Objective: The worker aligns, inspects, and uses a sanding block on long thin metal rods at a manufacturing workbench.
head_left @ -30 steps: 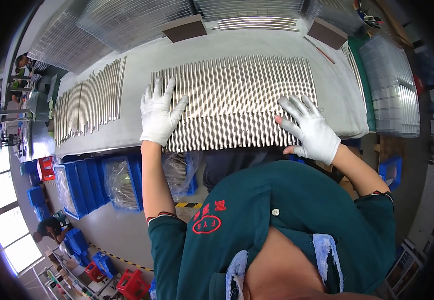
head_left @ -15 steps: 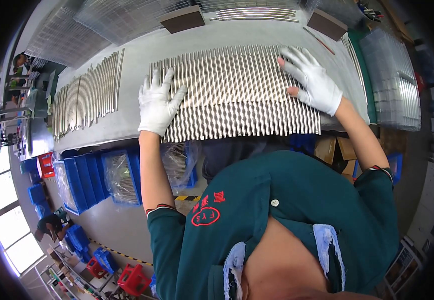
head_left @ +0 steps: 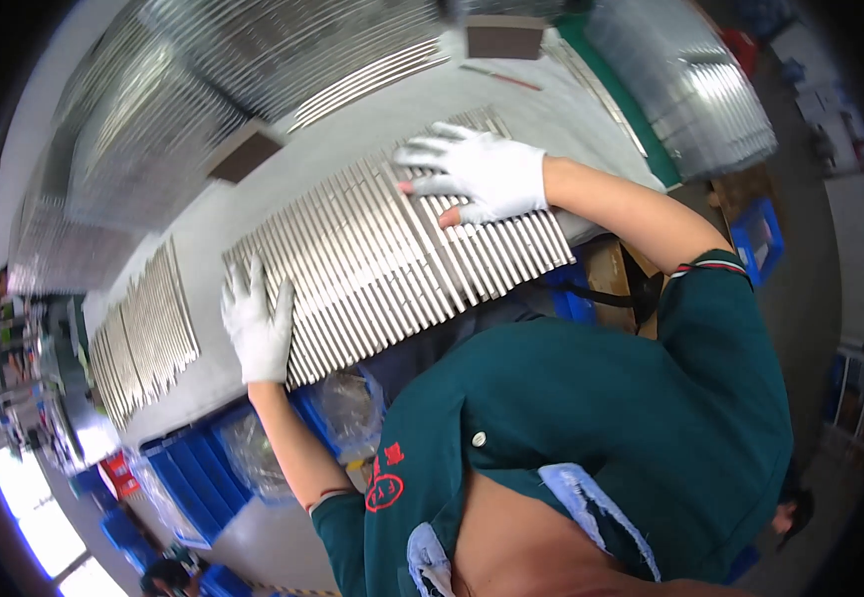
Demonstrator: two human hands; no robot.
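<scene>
Bright, even light, window glare at lower left, strong fisheye bending, dark vignetted rim.

A long grey tabletop [head_left: 253,214] is seen across the upper middle. Blue bins [head_left: 188,478] are kept under it at lower left. Bright light is let in by a window [head_left: 29,512] at the bottom left corner.

We saw a broad row of slim silver metal strips [head_left: 392,254] lying flat on the grey surface [head_left: 253,209], packed side by side like a ribbed mat. The strips ran parallel, their long edges touching, and the whole row sat slanted across the view. Its near edge reached the rim of the surface. The metal looked pale and shiny, with shorter pieces along the far end.
</scene>
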